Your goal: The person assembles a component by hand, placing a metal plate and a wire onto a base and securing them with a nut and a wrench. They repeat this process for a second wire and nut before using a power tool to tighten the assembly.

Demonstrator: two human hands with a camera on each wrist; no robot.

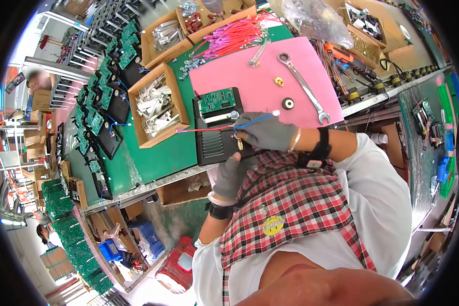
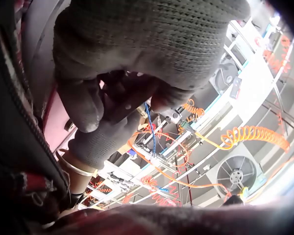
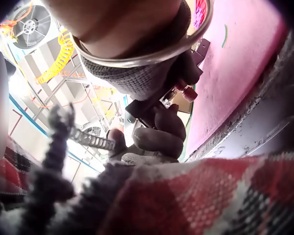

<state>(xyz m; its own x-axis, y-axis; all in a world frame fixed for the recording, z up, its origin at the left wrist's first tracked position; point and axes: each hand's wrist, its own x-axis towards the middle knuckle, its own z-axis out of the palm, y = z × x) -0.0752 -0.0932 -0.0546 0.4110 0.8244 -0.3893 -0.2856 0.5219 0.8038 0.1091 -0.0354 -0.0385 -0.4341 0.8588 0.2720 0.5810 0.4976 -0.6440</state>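
Note:
A black plastic housing (image 1: 217, 145) with vents lies before me, a green circuit board (image 1: 217, 102) at its far end. My gloved left hand (image 1: 230, 178) grips the housing's near edge; the left wrist view shows the dark housing (image 2: 130, 104) between thumb and fingers. My gloved right hand (image 1: 268, 133) reaches in from the right, fingers curled over the housing with their tips at a small brass fitting (image 1: 240, 145). A blue twisted wire (image 1: 254, 121) with a white end runs over those fingers. A red wire (image 1: 204, 129) crosses the housing. My right palm hides part of the grasp.
On the pink mat (image 1: 311, 66) lie a large wrench (image 1: 303, 86), a smaller wrench (image 1: 260, 52), a brass nut (image 1: 279, 81) and a black ring (image 1: 287, 103). A cardboard box (image 1: 184, 125) of white parts stands left of the housing. Red wires (image 1: 234, 38) lie beyond; a power screwdriver (image 1: 349, 58) lies right.

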